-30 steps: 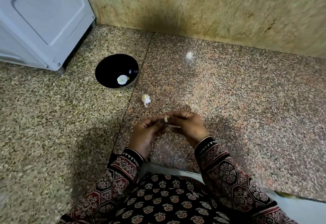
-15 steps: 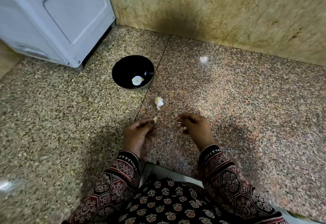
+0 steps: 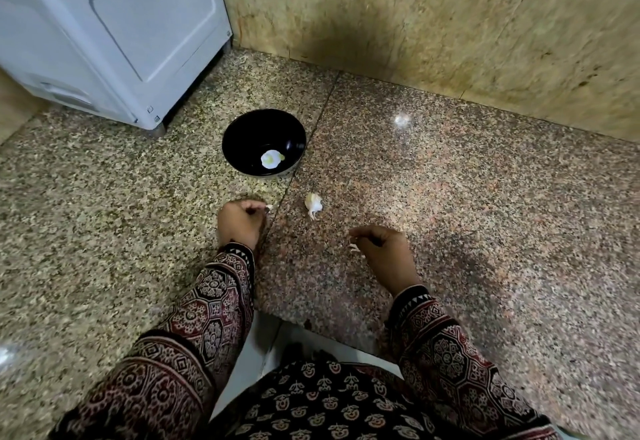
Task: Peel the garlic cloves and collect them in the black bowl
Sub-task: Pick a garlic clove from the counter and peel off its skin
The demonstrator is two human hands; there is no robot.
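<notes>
The black bowl point(image 3: 264, 141) stands on the granite counter with a pale peeled garlic clove point(image 3: 271, 159) lying in it. My left hand point(image 3: 239, 222) is just below the bowl and pinches a small clove point(image 3: 268, 208) at its fingertips. A garlic piece with papery skin point(image 3: 313, 203) lies on the counter between my hands. My right hand point(image 3: 382, 252) hovers lower right with curled fingers and holds bits of whitish skin point(image 3: 354, 247) at its fingertips.
A white appliance point(image 3: 114, 30) stands at the back left, close to the bowl. A stone wall point(image 3: 433, 23) runs along the back. The counter's front edge point(image 3: 311, 325) is near my body.
My hands have separated. The left hand carried the clove up and left toward the bowl, while the right hand moved off to the right with the skin.
</notes>
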